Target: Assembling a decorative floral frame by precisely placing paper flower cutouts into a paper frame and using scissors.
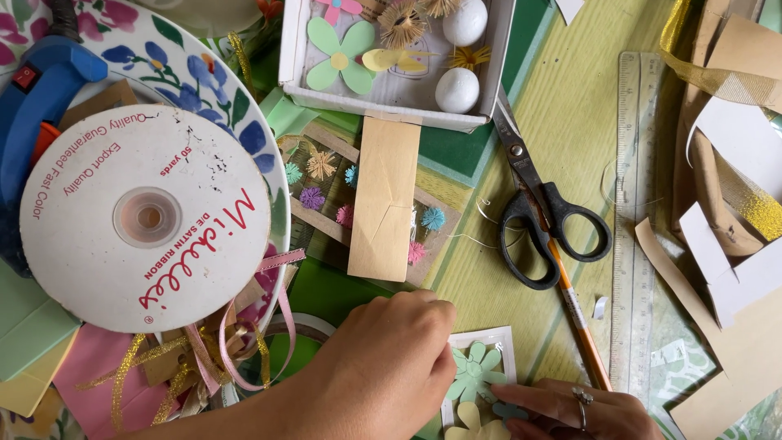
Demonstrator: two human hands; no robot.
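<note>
My left hand (pixel 383 358) comes in from the lower left with its fingers curled down on the left edge of a small white-framed card (pixel 501 338) near the bottom. On that card lies a pale green paper flower (pixel 474 371), and a cream paper flower (pixel 472 422) sits below it. From the lower right, my right hand (pixel 570 411), which wears a ring, presses flat fingertips on the card beside the flowers. Neither hand lifts anything; both pin the card and flowers to the green table.
A large ribbon spool (pixel 147 216) lies on a flowered plate (pixel 204 77) at left, beside a blue glue gun (pixel 37 90). Black scissors (pixel 542 216), a pencil (pixel 580 322) and a clear ruler (pixel 634 220) lie right of centre. A white box (pixel 395 53) holds paper flowers and eggs. Brown paper scraps (pixel 717 187) fill the right.
</note>
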